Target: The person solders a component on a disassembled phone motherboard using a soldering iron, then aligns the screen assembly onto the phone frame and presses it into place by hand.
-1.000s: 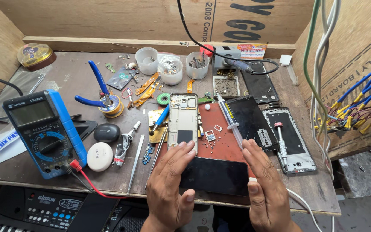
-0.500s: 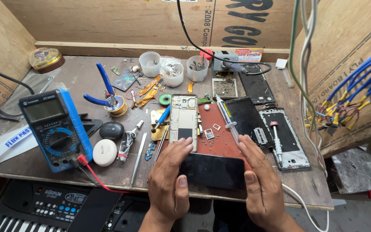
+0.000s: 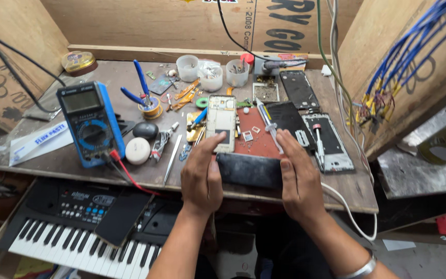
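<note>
A black phone screen panel (image 3: 249, 170) lies crosswise at the near edge of the wooden workbench (image 3: 52, 165). My left hand (image 3: 201, 175) grips its left end, thumb on top. Its right end is held by my right hand (image 3: 298, 178), fingers stretched forward over the red mat (image 3: 256, 139). Just beyond the panel an opened phone body (image 3: 221, 123) lies upright, its inner frame showing.
A blue multimeter (image 3: 90, 124) with a red lead stands at left. Tweezers (image 3: 171, 159), blue pliers (image 3: 139, 88), three white cups (image 3: 210, 72) and several phone frames (image 3: 329, 142) crowd the bench. A keyboard (image 3: 73, 222) sits below. Blue wires (image 3: 398, 67) hang at right.
The camera view has shifted, showing more of the keyboard below. Both hands stay on the black panel; my left thumb has moved up onto its left end.
</note>
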